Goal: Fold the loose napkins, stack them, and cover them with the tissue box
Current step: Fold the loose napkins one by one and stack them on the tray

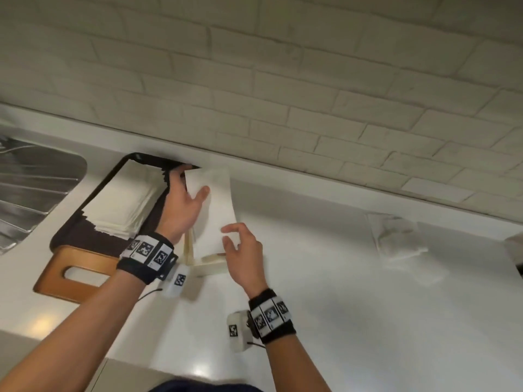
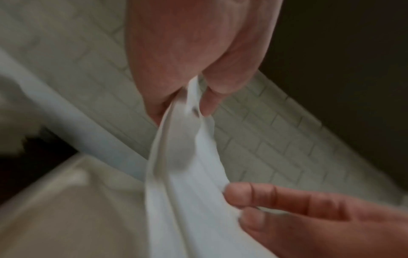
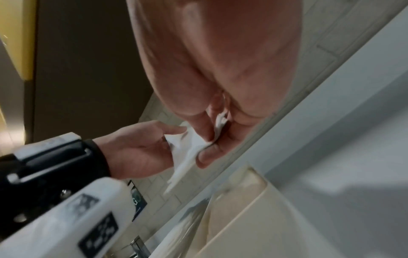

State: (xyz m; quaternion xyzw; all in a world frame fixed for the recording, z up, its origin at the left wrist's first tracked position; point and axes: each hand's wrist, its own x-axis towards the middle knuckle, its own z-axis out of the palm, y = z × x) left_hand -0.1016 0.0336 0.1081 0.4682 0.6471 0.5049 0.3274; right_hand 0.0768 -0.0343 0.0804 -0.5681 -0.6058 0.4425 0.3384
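- One napkin (image 1: 215, 205) is held in the air above the white bench (image 1: 339, 278), near the middle of the head view, so that it can be folded without lying flat.
- Its far edge, toward 11 o'clock, is pinched by the left hand (image 1: 181, 205); in the left wrist view the paper is seen between thumb and fingers (image 2: 212, 97).
- Its near edge, toward 5 o'clock, is pinched by the right hand (image 1: 243, 250), fingers curled on the paper. The two edges seem to be brought together, which is judged as a fold in progress.
- A stack of napkins (image 1: 121, 205) lies on a dark tray (image 1: 113, 171) at 9 o'clock from the hands, close enough for this napkin to be added.
- The wooden tissue box (image 1: 73, 273) lies on the bench at 8 o'clock, touching the tray edge, and is not yet put over the stack.
- A crumpled white piece (image 1: 399, 239) is seen at 3 o'clock, well apart; it is probably another loose napkin, but this cannot be told for sure.
- A metal sink drainer (image 1: 31, 188) is at far 9 o'clock.
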